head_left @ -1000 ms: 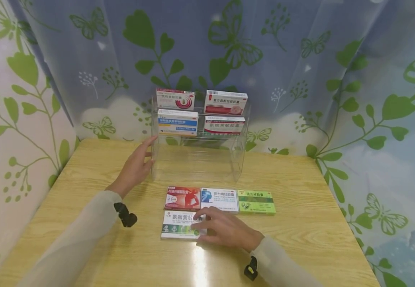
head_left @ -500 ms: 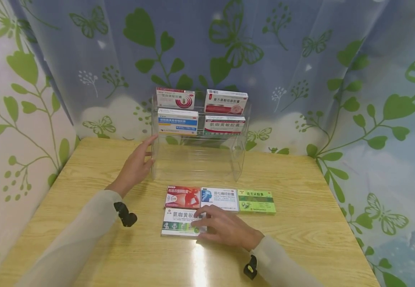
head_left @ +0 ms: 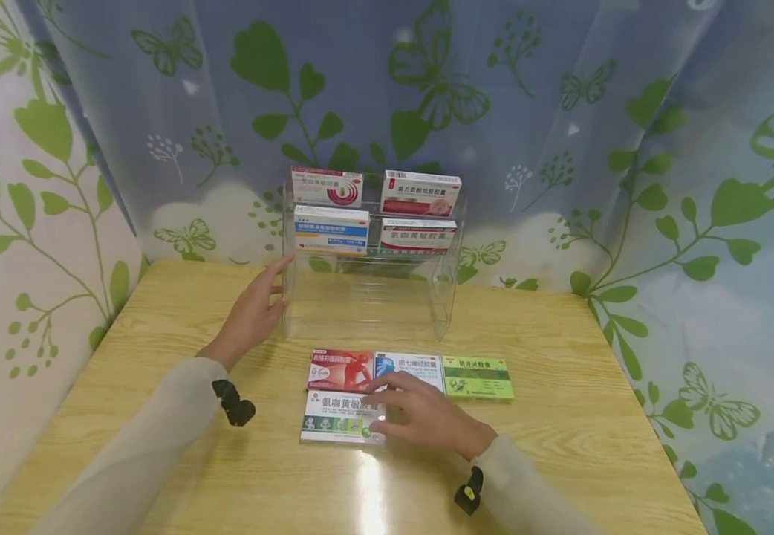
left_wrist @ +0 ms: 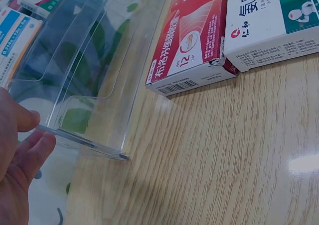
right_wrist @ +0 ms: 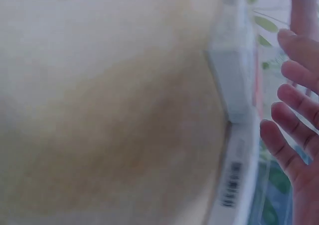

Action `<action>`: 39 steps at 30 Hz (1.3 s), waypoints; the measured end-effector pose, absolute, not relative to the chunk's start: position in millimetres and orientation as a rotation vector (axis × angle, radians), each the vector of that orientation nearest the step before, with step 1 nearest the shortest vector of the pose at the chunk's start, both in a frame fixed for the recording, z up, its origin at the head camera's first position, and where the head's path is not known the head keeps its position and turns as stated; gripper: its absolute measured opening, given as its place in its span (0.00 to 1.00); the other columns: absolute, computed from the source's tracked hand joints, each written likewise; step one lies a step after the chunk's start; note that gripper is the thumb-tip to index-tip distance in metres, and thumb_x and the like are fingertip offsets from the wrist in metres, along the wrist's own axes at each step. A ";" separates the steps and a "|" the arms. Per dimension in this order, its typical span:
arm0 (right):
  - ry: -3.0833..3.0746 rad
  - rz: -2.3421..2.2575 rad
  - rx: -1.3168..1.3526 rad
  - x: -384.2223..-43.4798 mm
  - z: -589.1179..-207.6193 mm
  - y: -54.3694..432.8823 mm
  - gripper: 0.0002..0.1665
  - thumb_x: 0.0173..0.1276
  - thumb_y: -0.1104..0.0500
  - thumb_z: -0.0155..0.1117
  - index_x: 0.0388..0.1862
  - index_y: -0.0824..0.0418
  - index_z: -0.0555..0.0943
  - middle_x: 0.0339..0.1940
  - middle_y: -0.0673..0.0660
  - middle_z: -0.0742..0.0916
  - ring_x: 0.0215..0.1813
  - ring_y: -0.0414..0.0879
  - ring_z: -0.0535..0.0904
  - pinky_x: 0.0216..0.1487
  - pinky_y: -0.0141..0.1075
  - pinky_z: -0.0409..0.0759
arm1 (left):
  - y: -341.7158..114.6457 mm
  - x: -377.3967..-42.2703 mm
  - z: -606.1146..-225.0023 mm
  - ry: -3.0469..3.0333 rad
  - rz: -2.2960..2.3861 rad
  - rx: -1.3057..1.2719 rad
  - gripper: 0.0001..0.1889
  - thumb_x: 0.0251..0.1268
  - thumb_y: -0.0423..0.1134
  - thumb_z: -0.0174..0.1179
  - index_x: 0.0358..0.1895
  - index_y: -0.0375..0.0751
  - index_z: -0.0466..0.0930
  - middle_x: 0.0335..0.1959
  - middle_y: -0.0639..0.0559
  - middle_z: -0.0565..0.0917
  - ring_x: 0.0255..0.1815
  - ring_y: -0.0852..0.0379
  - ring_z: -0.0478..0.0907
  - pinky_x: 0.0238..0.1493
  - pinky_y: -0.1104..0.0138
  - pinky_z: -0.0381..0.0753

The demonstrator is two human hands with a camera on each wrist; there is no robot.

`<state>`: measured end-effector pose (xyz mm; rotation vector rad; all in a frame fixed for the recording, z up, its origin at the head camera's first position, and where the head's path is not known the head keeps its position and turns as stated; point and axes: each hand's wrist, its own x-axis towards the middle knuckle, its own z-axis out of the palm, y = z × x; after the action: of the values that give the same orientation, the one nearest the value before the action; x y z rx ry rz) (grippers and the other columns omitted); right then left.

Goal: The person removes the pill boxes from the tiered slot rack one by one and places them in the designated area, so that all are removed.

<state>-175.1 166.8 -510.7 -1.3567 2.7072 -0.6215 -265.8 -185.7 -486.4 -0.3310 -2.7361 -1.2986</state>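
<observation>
In the head view, my left hand (head_left: 248, 316) touches the left side of a clear acrylic display rack (head_left: 370, 327); the left wrist view shows its fingertips at the rack's edge. My right hand (head_left: 427, 416), fingers loosely bent and holding nothing, hovers over the right end of a white-and-green medicine box (head_left: 336, 416). Behind that box lie a red medicine box (head_left: 340, 369), a white-and-blue one (head_left: 420, 365) partly covered by my right hand, and a green one (head_left: 479, 377), side by side. In the right wrist view, the fingers (right_wrist: 294, 115) stand apart beside the boxes.
Upper tiers of the rack hold a red-and-white box (head_left: 320, 186), another red-and-white box (head_left: 420, 195), a blue-and-white box (head_left: 332, 232) and a white box with red stripe (head_left: 420, 236). The wooden table (head_left: 581, 461) meets a leaf-patterned curtain (head_left: 527, 148) behind.
My right hand has lifted slightly off the white-and-green box, its thumb moving away from the near edge. My left hand and the rack stay where they were.
</observation>
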 end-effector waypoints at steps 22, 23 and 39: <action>2.857 -1.219 -0.812 -313.2 -382.2 186.2 0.23 0.83 0.53 0.68 0.71 0.59 0.83 0.70 0.60 0.84 0.70 0.60 0.83 0.73 0.55 0.85 | -188.9 -264.1 -488.8 -2.727 -1.313 -0.345 0.45 0.82 0.24 0.55 0.91 0.57 0.46 0.90 0.37 0.54 0.75 0.27 0.75 0.68 0.37 0.85; 2.858 -1.224 -0.807 -318.3 -376.7 186.3 0.23 0.83 0.54 0.68 0.71 0.60 0.83 0.71 0.60 0.83 0.72 0.60 0.82 0.74 0.55 0.84 | -189.1 -264.1 -488.9 -2.725 -1.313 -0.350 0.45 0.82 0.24 0.55 0.91 0.57 0.46 0.90 0.37 0.54 0.75 0.27 0.75 0.68 0.37 0.85; 3.125 -0.912 -0.669 -347.2 -364.6 178.5 0.22 0.84 0.59 0.65 0.71 0.64 0.83 0.73 0.66 0.83 0.79 0.64 0.73 0.86 0.60 0.67 | -189.2 -267.2 -491.6 -2.730 -1.294 -0.351 0.45 0.83 0.25 0.55 0.91 0.60 0.46 0.90 0.37 0.56 0.75 0.28 0.76 0.68 0.37 0.85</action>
<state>-347.2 178.5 -364.6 -0.6694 3.1248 -0.9116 -267.2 -189.2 -491.6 -0.3513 -2.7299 -1.2944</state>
